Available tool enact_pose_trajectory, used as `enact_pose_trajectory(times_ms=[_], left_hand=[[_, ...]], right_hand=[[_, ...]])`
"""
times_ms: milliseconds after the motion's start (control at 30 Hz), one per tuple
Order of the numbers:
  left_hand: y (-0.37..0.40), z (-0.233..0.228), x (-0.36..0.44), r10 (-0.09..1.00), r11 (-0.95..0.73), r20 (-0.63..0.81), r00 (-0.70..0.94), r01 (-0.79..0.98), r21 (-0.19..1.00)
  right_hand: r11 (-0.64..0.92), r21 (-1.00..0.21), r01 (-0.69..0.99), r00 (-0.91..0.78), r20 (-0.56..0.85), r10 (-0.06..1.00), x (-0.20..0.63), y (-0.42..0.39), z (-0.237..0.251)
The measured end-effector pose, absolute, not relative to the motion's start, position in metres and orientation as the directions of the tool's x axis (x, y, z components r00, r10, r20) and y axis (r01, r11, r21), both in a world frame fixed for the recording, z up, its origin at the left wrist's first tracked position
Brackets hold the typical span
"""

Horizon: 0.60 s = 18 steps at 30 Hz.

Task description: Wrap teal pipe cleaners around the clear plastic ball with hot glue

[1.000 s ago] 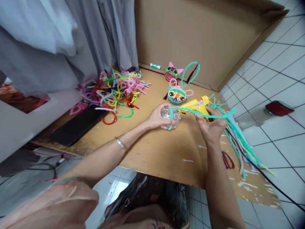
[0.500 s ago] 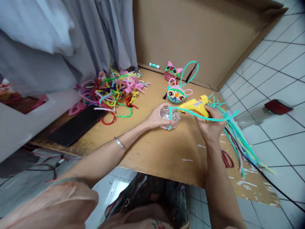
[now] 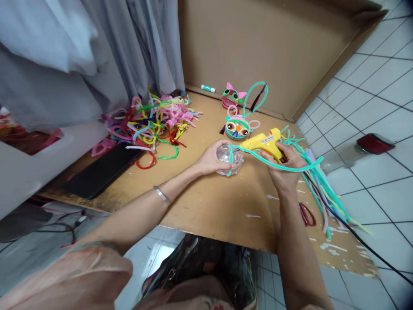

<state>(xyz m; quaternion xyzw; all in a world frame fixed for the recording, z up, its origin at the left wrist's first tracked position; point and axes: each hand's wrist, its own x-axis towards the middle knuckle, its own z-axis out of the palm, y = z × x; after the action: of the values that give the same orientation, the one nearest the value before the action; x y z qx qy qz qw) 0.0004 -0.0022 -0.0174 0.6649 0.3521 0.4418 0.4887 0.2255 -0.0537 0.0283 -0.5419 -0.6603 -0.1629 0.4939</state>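
The left hand cups a clear ball against the surface, fingers wrapped around its near side, while the right hand grips the handle of a yellow glue gun whose nozzle points left at the top of the ball. A teal pipe cleaner curves over the ball and trails rightward across the right hand's fingers. Judging by this, the gluing of the teal strip is under way: only one strand lies on the ball, with no eyes or ears yet, so most of the decorating looks left to do. The ball is see-through, glittery inside, and sits near the middle of the surface. Off to the left lie a dark flat tablet and a tangle of bent colored pipe cleaners. Behind the ball stand two finished round faces with eyes and looped ears. To the right, a bundle of straight pipe cleaners and red scissors lie beside the right arm.
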Motion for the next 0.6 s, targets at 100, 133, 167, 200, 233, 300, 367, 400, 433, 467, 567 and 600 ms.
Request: enact_pose_trajectory(times_ms=[100,133,167,200,233,300,367,400,433,467,567,600], left_hand=[[-0.0017,-0.0178,0.0002,0.901,-0.270,0.236,0.363,0.045,0.962],[-0.0013,-0.0183,0.0002,0.900,-0.272,0.239,0.363,0.041,0.961],[-0.0010,-0.0188,0.0004,0.899,-0.274,0.243,0.364,0.036,0.961],[-0.0006,-0.0193,0.0006,0.897,-0.277,0.247,0.367,0.030,0.961],[-0.0003,-0.0197,0.0007,0.895,-0.279,0.251,0.368,0.024,0.960],[-0.0001,-0.0201,0.0009,0.893,-0.281,0.253,0.372,0.021,0.960],[-0.0002,-0.0198,0.0007,0.893,-0.278,0.250,0.376,0.024,0.960],[-0.0004,-0.0196,0.0006,0.893,-0.277,0.248,0.375,0.026,0.960],[-0.0005,-0.0194,0.0004,0.894,-0.277,0.247,0.374,0.029,0.960],[-0.0006,-0.0193,0.0003,0.895,-0.279,0.248,0.372,0.030,0.960],[-0.0006,-0.0194,0.0004,0.894,-0.287,0.258,0.367,0.024,0.958],[-0.0006,-0.0196,0.0006,0.893,-0.289,0.263,0.366,0.019,0.957]], right_hand=[[0.357,-0.330,0.874,0.075,0.818,0.571,0.2261,-0.0552,0.0292],[0.356,-0.335,0.872,0.082,0.817,0.570,0.2258,-0.0553,0.0292],[0.354,-0.341,0.871,0.092,0.820,0.565,0.2254,-0.0552,0.0291],[0.352,-0.347,0.869,0.104,0.825,0.555,0.2249,-0.0548,0.0289],[0.353,-0.348,0.868,0.111,0.830,0.546,0.2246,-0.0542,0.0285],[0.366,-0.338,0.867,0.103,0.841,0.532,0.2248,-0.0526,0.0276],[0.391,-0.317,0.864,0.072,0.847,0.527,0.2258,-0.0514,0.0269],[0.399,-0.311,0.863,0.060,0.846,0.530,0.2263,-0.0513,0.0269],[0.400,-0.311,0.862,0.056,0.843,0.535,0.2265,-0.0514,0.0269],[0.395,-0.318,0.862,0.062,0.839,0.541,0.2266,-0.0519,0.0272],[0.351,-0.353,0.867,0.110,0.824,0.556,0.2252,-0.0537,0.0278],[0.334,-0.365,0.869,0.130,0.820,0.558,0.2246,-0.0539,0.0276]])
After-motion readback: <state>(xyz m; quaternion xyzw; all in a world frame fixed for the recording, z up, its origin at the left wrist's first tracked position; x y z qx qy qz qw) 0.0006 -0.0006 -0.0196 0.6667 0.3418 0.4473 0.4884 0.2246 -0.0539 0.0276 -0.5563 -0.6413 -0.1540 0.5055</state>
